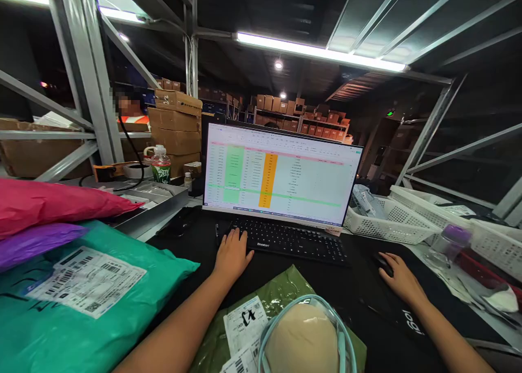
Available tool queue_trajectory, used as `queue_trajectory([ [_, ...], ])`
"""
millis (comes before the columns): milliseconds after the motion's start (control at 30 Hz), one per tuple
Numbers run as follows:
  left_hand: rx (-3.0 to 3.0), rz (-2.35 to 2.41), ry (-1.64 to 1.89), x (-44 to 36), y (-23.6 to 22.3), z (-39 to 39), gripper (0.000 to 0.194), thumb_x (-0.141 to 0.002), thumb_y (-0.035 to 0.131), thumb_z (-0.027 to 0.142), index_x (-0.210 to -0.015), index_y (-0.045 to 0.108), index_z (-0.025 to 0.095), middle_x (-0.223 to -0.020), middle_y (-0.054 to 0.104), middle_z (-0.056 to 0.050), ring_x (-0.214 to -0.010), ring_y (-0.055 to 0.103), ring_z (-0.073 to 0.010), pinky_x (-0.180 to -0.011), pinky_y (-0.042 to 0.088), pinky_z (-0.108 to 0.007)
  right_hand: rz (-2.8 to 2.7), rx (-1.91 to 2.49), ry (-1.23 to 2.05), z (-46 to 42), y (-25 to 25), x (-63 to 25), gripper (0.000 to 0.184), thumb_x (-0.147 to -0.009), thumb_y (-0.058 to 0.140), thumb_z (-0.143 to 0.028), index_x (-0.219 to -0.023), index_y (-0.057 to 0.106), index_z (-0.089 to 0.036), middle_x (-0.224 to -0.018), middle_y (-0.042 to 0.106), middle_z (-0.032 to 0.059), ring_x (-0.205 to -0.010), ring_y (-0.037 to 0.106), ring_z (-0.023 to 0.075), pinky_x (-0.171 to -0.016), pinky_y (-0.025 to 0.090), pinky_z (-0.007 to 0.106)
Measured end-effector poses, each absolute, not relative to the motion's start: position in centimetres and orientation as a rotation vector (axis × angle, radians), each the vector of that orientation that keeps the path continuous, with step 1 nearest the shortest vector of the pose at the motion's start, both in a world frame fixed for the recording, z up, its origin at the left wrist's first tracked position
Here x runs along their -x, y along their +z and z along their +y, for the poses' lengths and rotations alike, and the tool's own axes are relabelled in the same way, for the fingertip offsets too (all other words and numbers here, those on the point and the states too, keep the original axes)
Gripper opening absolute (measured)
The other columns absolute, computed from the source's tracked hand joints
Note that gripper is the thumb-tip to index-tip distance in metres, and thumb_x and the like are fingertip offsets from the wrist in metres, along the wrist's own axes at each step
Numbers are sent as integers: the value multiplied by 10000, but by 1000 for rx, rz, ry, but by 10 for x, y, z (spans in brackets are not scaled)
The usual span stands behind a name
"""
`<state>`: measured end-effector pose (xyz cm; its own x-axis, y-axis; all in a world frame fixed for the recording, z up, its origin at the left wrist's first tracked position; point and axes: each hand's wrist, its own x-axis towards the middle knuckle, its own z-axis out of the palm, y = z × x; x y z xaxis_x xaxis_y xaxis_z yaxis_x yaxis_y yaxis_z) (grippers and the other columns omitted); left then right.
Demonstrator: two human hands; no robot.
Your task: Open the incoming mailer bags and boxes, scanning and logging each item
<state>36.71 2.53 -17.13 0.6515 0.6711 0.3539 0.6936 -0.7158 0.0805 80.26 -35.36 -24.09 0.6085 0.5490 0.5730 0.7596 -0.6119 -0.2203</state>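
My left hand (232, 256) lies on the left end of a black keyboard (285, 241), its fingers spread over the keys. Off to the right, my right hand (402, 278) curls over a dark computer mouse (382, 264), which is mostly hidden under the fingers. Behind the keyboard stands a monitor (310, 182) showing a spreadsheet with green and orange columns. Between my forearms lies an olive-green mailer bag (281, 288) with white labels. On it rests a rounded clear case (305, 335) with a pale blue rim and something beige inside.
A teal parcel (163, 275), a purple parcel (44, 242) and a pink parcel (61, 201) pile up at left. White baskets (402, 221) line the right side. A green-labelled bottle (161, 166) stands near stacked cartons (175, 128). Behind the metal frame, a person in orange is partly visible.
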Motion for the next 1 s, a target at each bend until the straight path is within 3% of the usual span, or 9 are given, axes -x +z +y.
queue_trajectory([
  [267,2823,-1104,-562,-369,-176,25,559,-959,584,257,-1482,514,72,-1557,465,-231,-1467,428,-346,-1232,333,-491,-964,2455,-619,-355,-234,-795,544,-868,447,-510,-1263,568,-156,-1276,584,170,-1181,610,324,-1026,518,481],
  [567,2825,-1081,-552,-368,-175,23,525,-956,576,242,-1457,543,85,-1536,490,-233,-1449,451,-353,-1221,342,-516,-931,2466,-644,-353,-232,-798,538,-812,441,-479,-1211,572,-142,-1228,591,181,-1162,615,324,-1046,504,469],
  [1000,2813,-1072,-534,-369,-174,23,537,-953,562,260,-1464,532,98,-1537,492,-223,-1444,454,-350,-1208,350,-516,-966,2447,-610,-353,-228,-791,497,-833,464,-482,-1205,575,-172,-1237,604,165,-1155,618,325,-1035,509,483],
])
